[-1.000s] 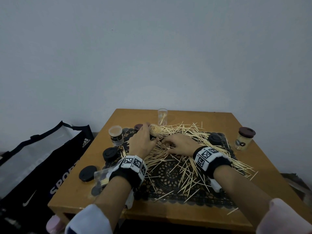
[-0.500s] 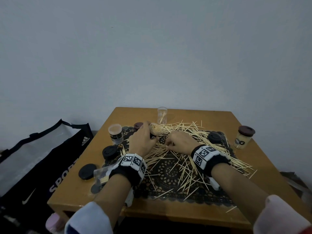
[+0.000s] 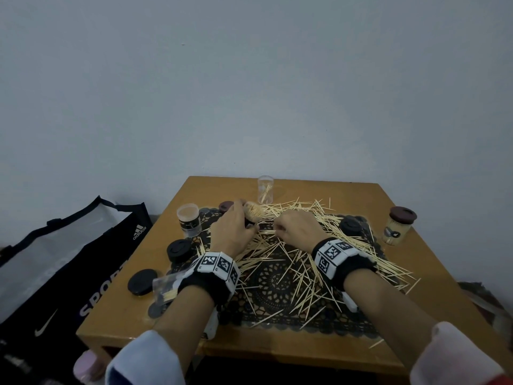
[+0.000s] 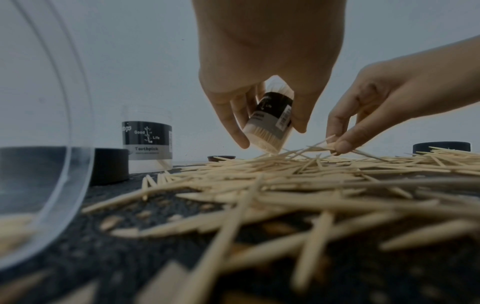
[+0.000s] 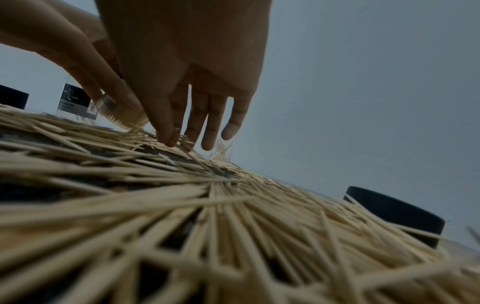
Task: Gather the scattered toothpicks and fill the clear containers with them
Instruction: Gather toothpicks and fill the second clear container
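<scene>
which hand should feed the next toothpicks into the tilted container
Right. The right hand already pinches toothpicks beside the container, which the left hand grips and tilts, full nearly to its mouth.

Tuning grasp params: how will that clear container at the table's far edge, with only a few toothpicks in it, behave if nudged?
The clear container is tall, narrow and nearly empty, so probably very light and apt to tip. Its round wall suggests it would roll once down. It stands on bare table, likely smooth wood, so a low push may slide it.
</scene>
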The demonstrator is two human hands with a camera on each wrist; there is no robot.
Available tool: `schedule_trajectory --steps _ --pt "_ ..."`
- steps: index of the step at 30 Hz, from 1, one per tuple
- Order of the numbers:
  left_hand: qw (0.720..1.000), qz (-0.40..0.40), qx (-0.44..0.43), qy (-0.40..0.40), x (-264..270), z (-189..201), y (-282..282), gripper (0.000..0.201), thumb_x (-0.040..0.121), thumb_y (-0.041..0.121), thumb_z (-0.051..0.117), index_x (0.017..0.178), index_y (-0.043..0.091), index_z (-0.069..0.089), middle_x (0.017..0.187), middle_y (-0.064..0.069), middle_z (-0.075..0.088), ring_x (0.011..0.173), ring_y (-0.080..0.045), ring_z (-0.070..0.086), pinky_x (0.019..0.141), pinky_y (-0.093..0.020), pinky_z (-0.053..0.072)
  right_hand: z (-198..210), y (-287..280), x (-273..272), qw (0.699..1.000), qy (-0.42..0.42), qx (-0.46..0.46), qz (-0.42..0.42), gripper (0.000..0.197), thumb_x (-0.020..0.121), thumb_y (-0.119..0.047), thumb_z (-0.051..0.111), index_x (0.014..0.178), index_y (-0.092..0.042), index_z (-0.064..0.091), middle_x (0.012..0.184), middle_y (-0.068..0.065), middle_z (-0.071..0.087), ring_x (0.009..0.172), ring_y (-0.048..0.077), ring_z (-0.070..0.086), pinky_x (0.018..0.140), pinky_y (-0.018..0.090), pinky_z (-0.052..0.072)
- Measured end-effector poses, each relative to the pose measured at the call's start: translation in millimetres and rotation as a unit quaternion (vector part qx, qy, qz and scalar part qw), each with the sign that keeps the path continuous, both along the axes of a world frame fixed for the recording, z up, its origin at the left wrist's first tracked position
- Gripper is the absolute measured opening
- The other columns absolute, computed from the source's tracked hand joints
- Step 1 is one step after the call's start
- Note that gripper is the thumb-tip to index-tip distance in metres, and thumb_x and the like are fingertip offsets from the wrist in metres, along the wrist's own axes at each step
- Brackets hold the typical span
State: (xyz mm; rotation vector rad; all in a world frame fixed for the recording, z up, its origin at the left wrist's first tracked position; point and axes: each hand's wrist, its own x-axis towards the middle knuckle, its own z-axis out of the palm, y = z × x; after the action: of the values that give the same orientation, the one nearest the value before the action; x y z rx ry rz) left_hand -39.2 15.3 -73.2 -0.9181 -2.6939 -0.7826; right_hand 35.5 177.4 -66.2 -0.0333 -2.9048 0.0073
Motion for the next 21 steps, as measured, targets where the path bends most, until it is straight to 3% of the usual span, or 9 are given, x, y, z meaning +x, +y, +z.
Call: schedule_trajectory --steps 7,10,16,21 --pt "1.000 0.012 0.028 0.002 -2.0 0.2 -0.6 0.048 0.087 0.024 0.068 0.126 0.014 0.041 0.122 -0.005 0.059 0.111 -0.024 0.057 0.072 -0.031 0.041 3.7 4.1 0.7 0.997 0.062 0.004 -0.044 0.021 0.096 -0.025 0.049 0.092 -0.017 0.068 0.077 -0.003 0.067 0.073 0.015 0.062 0.072 0.029 0.053" --pt "1.000 0.007 0.023 0.003 -4.1 -2.0 -0.8 0.048 0.085 0.019 0.068 0.125 0.013 0.041 0.122 -0.006 0.057 0.113 -0.025 0.054 0.072 -0.032 0.042 3.6 5.5 0.5 0.992 0.114 -0.007 -0.063 0.020 0.096 -0.026 0.051 0.088 -0.017 0.067 0.073 -0.003 0.065 0.066 0.015 0.061 0.067 0.032 0.054" --pt "1.000 -0.005 0.009 -0.001 -3.4 -1.6 -0.3 0.048 0.085 0.017 0.065 0.126 0.016 0.042 0.125 -0.002 0.056 0.115 -0.022 0.052 0.072 -0.033 0.041 5.2 4.5 1.8 0.980 0.195 -0.048 0.002 0.012 0.094 -0.021 0.058 0.093 -0.015 0.068 0.066 -0.003 0.061 0.054 0.013 0.056 0.052 0.031 0.053" --pt "0.998 -0.060 0.012 -0.004 -1.7 -1.1 1.6 0.050 0.083 0.019 0.068 0.127 0.018 0.044 0.124 0.001 0.057 0.113 -0.017 0.054 0.074 -0.027 0.037 3.5 5.3 -0.6 0.981 0.193 -0.023 0.023 0.013 0.094 -0.023 0.058 0.096 -0.015 0.068 0.076 -0.002 0.065 0.061 0.013 0.058 0.056 0.031 0.053"
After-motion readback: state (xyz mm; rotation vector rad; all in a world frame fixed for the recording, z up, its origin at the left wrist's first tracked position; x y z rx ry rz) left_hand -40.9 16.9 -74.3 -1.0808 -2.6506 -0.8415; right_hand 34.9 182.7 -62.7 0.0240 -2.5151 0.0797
